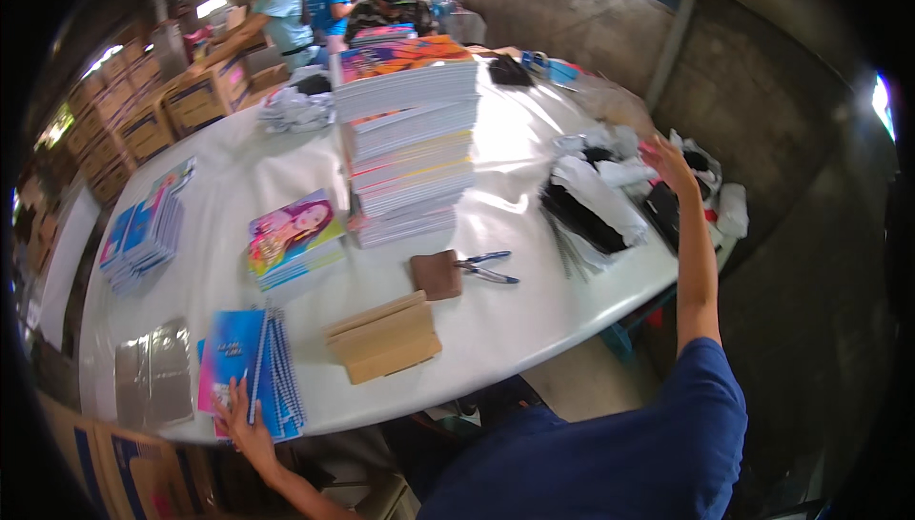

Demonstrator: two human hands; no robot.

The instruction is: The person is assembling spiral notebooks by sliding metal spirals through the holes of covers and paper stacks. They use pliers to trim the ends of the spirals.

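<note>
At the table's near left edge, my left hand lies on the blue and pink cover of a spiral notebook, its fingers spread. More spiral notebooks lie fanned beneath it, their wire bindings on the right side. My right arm stretches to the far right, where my right hand is over white paper-wrapped bundles with dark contents. Its fingers look stretched out, with nothing visible in them. Next to these bundles, an opened white wrapper shows black wire-like pieces.
A tall stack of printed sheets stands mid-table. Around it are a shorter stack of colourful covers, notebooks, pliers by a brown pad, folded cardboard and clear plastic sleeves. People work beyond, near cartons.
</note>
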